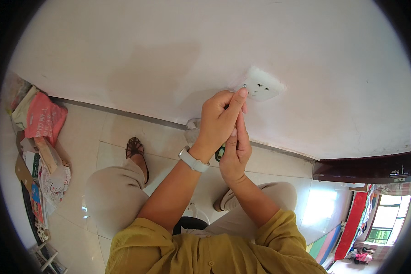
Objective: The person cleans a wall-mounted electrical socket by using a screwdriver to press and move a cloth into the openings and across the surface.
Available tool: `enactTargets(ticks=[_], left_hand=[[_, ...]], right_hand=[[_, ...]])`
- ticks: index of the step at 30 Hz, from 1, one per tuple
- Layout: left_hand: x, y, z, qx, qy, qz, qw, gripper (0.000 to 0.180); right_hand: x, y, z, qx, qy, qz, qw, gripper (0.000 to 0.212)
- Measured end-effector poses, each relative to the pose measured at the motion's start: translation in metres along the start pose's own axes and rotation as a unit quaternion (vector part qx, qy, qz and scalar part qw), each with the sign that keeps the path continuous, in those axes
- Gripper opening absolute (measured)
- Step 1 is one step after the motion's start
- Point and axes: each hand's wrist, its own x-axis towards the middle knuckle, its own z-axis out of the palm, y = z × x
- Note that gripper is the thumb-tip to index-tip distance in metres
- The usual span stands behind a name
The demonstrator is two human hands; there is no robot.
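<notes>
A white wall socket (264,85) with several slots sits on the pale wall. My left hand (220,116) is at its left edge, thumb and fingers pinched together at a small metal screw (244,86). Just below, my right hand (236,157) is closed, its fingers reaching up against the left hand. Between the right hand and my left wrist shows a piece of a green and black handle (220,152), seemingly of a screwdriver; its shaft is hidden behind my hands. A pale watch (194,160) is strapped on my left wrist.
At the left lie a red bag (45,116), a wooden piece (48,154) and several papers and packages. My knees are bent over the tiled floor (84,205). A dark wooden furniture edge (365,169) and a window (388,219) are at the right.
</notes>
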Motion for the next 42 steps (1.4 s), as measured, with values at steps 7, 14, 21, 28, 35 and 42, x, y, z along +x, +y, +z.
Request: enactTargets(ticks=[7,14,21,28,35,42], left_hand=[[-0.001,0.003,-0.003,0.019,-0.003,-0.003,1.000,0.044],[0.002,-0.001,-0.005,0.017,0.046,-0.003,0.999,0.043],[-0.002,-0.015,-0.007,0.039,0.021,0.036,0.998,0.041],[-0.001,-0.008,-0.005,0.039,0.017,0.040,0.998,0.041],[-0.003,-0.004,0.002,-0.012,0.020,0.017,1.000,0.043],[-0.011,-0.005,0.011,-0.085,0.100,-0.003,0.991,0.044]], right_hand=[[0.000,-0.007,-0.001,-0.016,-0.023,0.013,1.000,0.043],[0.003,-0.005,-0.003,-0.063,-0.031,0.023,0.997,0.042],[-0.008,0.009,-0.002,-0.023,-0.021,0.042,0.999,0.043],[-0.002,0.011,-0.002,-0.047,-0.005,-0.035,0.998,0.042],[0.003,-0.011,-0.013,-0.115,-0.014,-0.019,0.993,0.041],[0.030,-0.068,-0.041,-0.428,-0.078,-0.167,0.885,0.045]])
